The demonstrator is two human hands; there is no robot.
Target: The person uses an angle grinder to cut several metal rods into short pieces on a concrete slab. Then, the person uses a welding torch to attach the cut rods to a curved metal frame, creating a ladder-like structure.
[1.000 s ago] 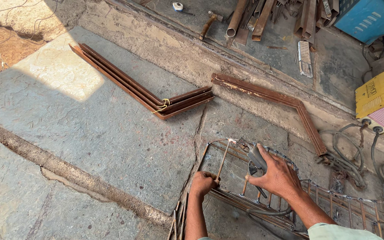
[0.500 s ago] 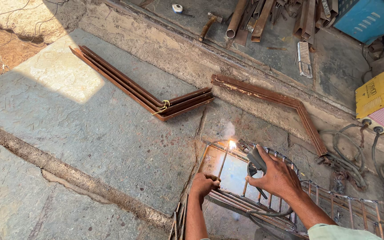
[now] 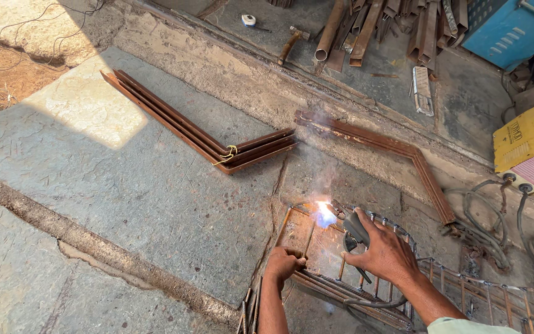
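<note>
My right hand (image 3: 385, 252) grips a dark welding electrode holder (image 3: 355, 227) whose tip meets a rusty metal grille frame (image 3: 316, 247) lying on the stone floor. A bright blue-white arc (image 3: 324, 213) burns at the frame's upper edge, and thin smoke rises from it. My left hand (image 3: 283, 263) is closed on a thin rod of the frame, at its lower left part. A black cable (image 3: 366, 303) loops from the holder under my right wrist.
A bundle of bent rusty angle irons (image 3: 217, 145) tied with wire lies to the upper left. Another bent angle iron (image 3: 403, 154) lies upper right. A yellow welding machine (image 3: 529, 148), a blue box (image 3: 508, 28), pipes (image 3: 366, 28), a hammer (image 3: 290, 43) and cables (image 3: 495, 229) surround the area.
The electrode tip reached the frame's upper edge and the arc grew from a small spark to a bright flare with smoke. Both hands stayed nearly in place.
</note>
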